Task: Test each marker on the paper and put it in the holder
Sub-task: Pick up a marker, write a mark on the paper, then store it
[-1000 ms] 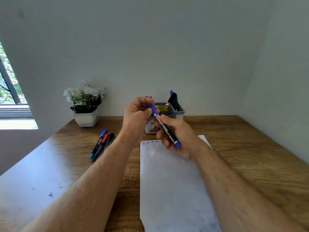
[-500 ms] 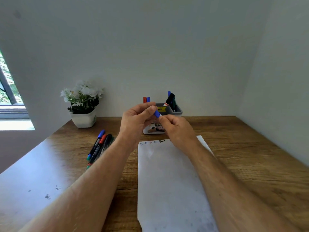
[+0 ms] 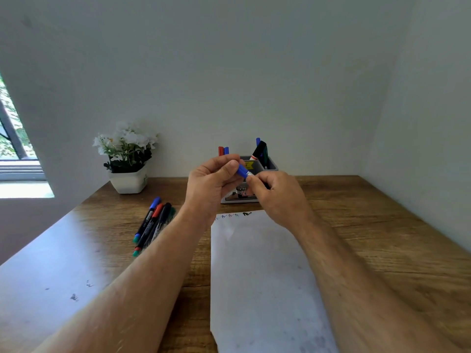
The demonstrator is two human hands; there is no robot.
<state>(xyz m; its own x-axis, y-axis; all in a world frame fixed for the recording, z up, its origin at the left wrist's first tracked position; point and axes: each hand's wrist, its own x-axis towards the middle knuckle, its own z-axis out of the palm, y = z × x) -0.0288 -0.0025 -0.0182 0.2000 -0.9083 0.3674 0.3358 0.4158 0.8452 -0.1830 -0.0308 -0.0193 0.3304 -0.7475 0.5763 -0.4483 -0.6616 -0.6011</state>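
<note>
A wooden worktop (image 3: 356, 225) is carrying paper (image 3: 260, 276), loose markers (image 3: 153, 222), a grey holder (image 3: 271, 165) and a potted plant (image 3: 127, 159).

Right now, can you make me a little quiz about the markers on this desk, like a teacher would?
1. True or false: both hands hold the same blue marker.
2. Where do the loose markers lie: A) left of the paper, B) on the paper, C) inside the flower pot?
3. Fill in: the holder stands beyond the paper's ____ edge.

Key: 1 true: left hand pinches its cap, right hand grips its barrel. 2 A. 3 far.
</note>
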